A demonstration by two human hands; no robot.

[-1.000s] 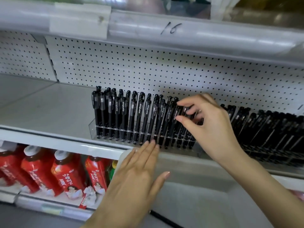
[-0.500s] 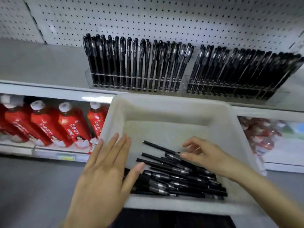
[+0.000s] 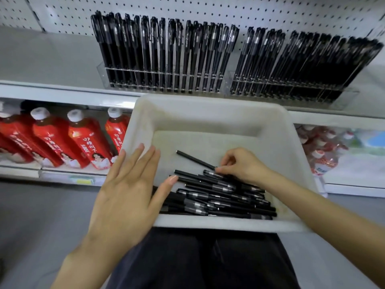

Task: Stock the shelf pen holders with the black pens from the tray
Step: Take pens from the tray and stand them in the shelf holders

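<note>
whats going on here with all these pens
A person is restocking pens. Their right hand pinches one black pen from the loose pile in the white tray, while the left hand is held open over the tray's left rim. Both clear pen holders on the shelf above already look nearly full.

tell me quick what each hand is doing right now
left hand: open, holding nothing.
right hand: pinching a black pen in the tray.

Black pens [image 3: 216, 197], white tray [image 3: 208, 113], red bottles [image 3: 83, 142] — white-capped, white dotted pegboard [image 3: 208, 9]
</note>
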